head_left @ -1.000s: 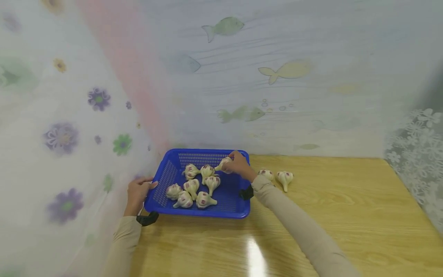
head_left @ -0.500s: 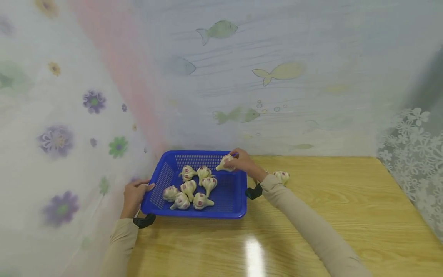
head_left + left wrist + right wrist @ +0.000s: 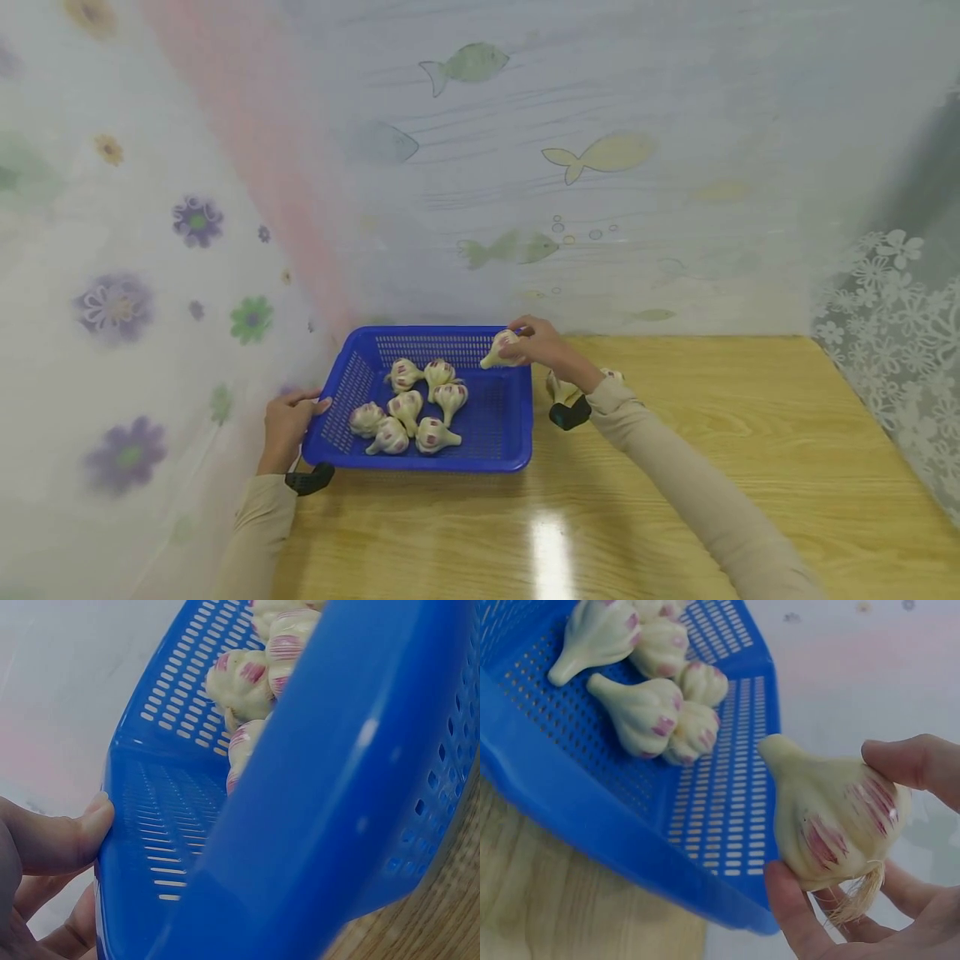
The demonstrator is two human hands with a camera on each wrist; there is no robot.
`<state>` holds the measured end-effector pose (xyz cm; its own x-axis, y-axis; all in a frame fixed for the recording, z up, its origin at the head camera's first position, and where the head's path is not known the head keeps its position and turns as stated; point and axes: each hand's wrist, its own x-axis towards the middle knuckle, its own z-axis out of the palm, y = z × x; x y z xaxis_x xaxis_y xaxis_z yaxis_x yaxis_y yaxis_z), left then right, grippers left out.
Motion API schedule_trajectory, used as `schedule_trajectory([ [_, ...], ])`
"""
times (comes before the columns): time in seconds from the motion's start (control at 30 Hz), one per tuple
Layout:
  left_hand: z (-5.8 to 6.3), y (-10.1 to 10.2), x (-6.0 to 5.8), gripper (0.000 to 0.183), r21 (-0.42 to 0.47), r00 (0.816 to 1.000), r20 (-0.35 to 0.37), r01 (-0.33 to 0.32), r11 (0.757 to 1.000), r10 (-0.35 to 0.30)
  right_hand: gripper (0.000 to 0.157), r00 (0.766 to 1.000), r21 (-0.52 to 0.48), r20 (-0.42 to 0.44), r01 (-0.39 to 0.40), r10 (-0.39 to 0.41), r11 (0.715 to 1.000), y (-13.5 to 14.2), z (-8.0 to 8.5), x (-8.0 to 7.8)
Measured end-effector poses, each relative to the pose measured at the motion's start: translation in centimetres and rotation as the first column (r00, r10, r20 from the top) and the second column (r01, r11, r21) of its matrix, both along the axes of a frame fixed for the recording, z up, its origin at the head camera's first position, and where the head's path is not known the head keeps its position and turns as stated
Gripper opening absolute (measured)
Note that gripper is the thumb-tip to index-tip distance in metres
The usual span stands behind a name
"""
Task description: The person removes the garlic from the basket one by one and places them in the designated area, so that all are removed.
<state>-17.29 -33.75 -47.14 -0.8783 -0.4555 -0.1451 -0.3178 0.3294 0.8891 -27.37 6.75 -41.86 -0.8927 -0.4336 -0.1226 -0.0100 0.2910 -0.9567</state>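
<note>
A blue plastic basket point(image 3: 416, 464) with slotted walls stands on the wooden table, several garlic bulbs point(image 3: 405, 408) lying in its left and middle part. My left hand point(image 3: 288, 429) grips the basket's left rim, the thumb on the inner side in the left wrist view point(image 3: 56, 840). At the basket's back right corner my right hand point(image 3: 547, 346) holds a garlic bulb point(image 3: 832, 817) between thumb and fingers, its stem pointing left and its roots toward the palm. In the head view this bulb point(image 3: 498, 350) overlaps the basket's right end.
To the right of the basket, more garlic bulbs point(image 3: 558, 387) lie on the table point(image 3: 712, 417), partly hidden by the right wrist. A wall covering with fish prints point(image 3: 615, 154) rises behind the table, and a flower-printed one point(image 3: 120, 300) stands close on the left.
My right hand has moved a little to the right and up with the garlic bulb, toward the basket's right rim. The left hand keeps its grip on the rim; the head view has shifted slightly.
</note>
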Motion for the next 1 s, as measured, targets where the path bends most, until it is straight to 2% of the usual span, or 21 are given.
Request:
schedule_trajectory([
  [0.2,0.0,-0.2,0.0,0.042,0.026,1.000,-0.003,-0.006,1.000,0.006,0.053,1.000,0.001,0.015,0.003,-0.003,1.000,1.3,0.3,-0.1],
  [0.43,0.0,-0.2,0.0,0.043,0.034,1.000,0.008,-0.006,0.999,0.005,0.049,1.000,0.006,-0.005,0.016,-0.016,1.000,3.1,0.2,0.0],
  [1.0,-0.1,-0.2,0.0,0.044,0.043,1.000,0.015,0.006,0.999,-0.007,0.052,1.000,0.024,-0.012,-0.023,0.024,0.999,6.8,-0.1,0.4],
])
